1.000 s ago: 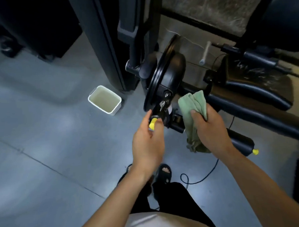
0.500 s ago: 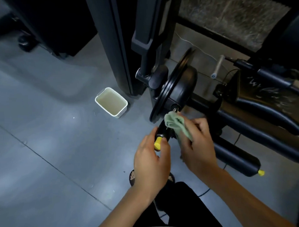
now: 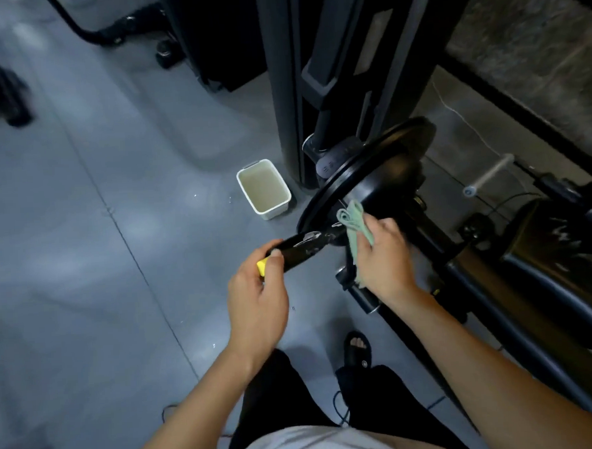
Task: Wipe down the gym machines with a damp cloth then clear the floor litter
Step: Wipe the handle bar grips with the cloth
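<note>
The lever (image 3: pixel 302 249), running from the left hand (image 3: pixel 257 304) gripping its yellow end up-right, is being met by the cloth (image 3: pixel 354 227) clutched in the right hand (image 3: pixel 386 257).

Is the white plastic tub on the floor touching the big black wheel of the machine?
Apart. The head view shows grey floor between the white plastic tub and the black wheel's rim.

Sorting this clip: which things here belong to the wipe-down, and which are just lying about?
In use:
green cloth in right hand
black lever, left hand on its grip
machine disc
white tub

Lying about:
cable
black sandal
</note>
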